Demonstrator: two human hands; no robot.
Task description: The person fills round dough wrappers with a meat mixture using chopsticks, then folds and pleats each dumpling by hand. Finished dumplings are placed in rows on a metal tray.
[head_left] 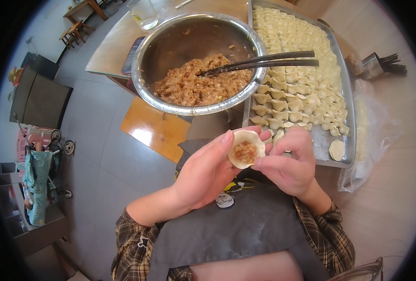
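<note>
A round dumpling wrapper (233, 162) lies in the palm of my left hand (205, 169), with a lump of meat filling (245, 152) at its centre. The thumb and fingers of my right hand (291, 162) pinch the wrapper's right edge. Beyond my hands stands a steel bowl (198, 113) of minced meat filling (194, 82), and a pair of dark chopsticks (281, 59) rests in it across the rim. To the right, a metal tray (350, 147) carries rows of folded dumplings (296, 80). A small stack of flat wrappers (336, 150) sits at its near right corner.
A drinking glass (148, 23) and a phone (132, 54) are beside the bowl. Right of the tray are a clear plastic bag (369, 140) and a metal holder (372, 66) of dark chopsticks. A wooden stool (155, 128) stands below the table; a stroller (39, 175) is at far left.
</note>
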